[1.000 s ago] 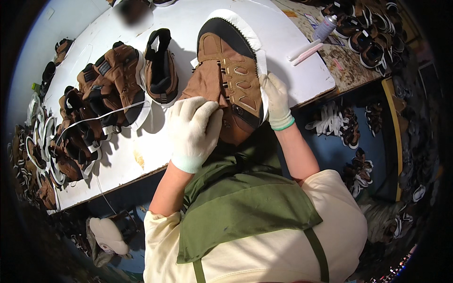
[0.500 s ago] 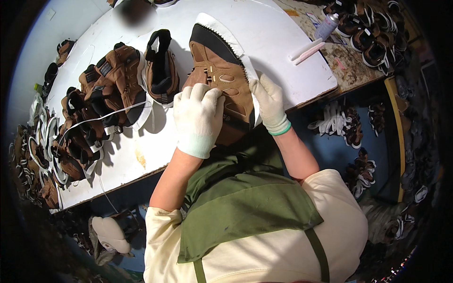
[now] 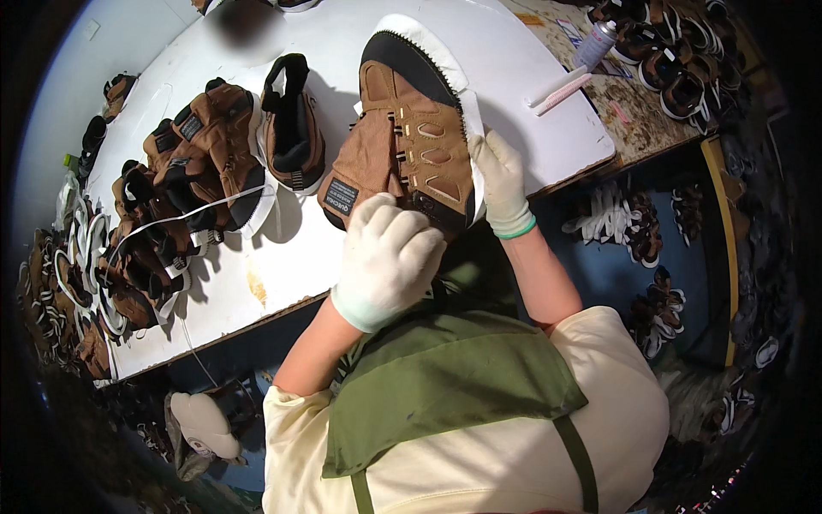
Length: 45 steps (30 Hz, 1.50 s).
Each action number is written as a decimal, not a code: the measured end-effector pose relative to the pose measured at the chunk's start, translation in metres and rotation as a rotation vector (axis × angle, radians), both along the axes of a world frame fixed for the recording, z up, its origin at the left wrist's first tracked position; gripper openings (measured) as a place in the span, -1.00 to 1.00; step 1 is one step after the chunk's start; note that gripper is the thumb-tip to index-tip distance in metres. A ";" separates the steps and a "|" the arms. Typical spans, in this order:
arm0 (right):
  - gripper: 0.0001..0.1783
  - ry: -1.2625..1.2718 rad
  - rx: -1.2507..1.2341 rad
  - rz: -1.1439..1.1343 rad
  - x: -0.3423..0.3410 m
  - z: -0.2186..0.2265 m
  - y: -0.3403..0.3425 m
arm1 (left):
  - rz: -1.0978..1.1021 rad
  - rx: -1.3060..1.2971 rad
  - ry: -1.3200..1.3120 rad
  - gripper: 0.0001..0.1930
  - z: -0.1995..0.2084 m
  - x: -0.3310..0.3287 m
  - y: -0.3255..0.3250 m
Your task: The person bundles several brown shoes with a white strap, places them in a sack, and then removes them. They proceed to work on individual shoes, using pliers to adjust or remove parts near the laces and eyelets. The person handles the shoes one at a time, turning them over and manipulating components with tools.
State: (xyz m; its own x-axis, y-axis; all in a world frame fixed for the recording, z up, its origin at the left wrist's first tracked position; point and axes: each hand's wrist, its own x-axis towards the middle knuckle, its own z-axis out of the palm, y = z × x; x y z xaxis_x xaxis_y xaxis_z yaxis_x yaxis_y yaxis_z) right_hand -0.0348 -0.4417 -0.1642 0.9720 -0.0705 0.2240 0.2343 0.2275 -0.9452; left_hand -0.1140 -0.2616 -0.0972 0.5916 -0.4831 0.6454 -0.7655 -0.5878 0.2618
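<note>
Pinching the shoe (image 3: 441, 111)'s edge, the right hand (image 3: 503, 182) is steadying it; the left hand (image 3: 390, 259), grip hidden, is now exposing the tongue (image 3: 364, 163).

- Olive-green bib apron (image 3: 454, 390), matching straps (image 3: 576, 463)
- Cream short-sleeved shirt (image 3: 471, 467) under the apron
- Left hand (image 3: 390, 253), beyond the apron: white knit glove (image 3: 377, 278)
- Right hand (image 3: 501, 176): likewise, green-edged cuff (image 3: 515, 224)

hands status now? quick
Left hand: fingers curled at the near end of the brown shoe; contact hidden, grip can't be told.
Right hand: closed on that shoe's white edge, holding it.
</note>
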 end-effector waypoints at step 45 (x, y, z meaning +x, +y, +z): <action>-0.73 0.051 -0.119 0.131 0.008 0.002 0.018 | 0.537 0.377 0.104 -0.91 -0.007 0.047 0.010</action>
State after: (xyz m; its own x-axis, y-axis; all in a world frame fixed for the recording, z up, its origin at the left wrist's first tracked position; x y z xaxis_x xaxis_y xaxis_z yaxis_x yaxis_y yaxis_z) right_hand -0.0272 -0.4234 -0.1619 0.9815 0.0811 0.1735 0.1613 0.1387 -0.9771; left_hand -0.0668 -0.2514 -0.1043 0.8632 -0.2850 0.4167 -0.3223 -0.9464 0.0204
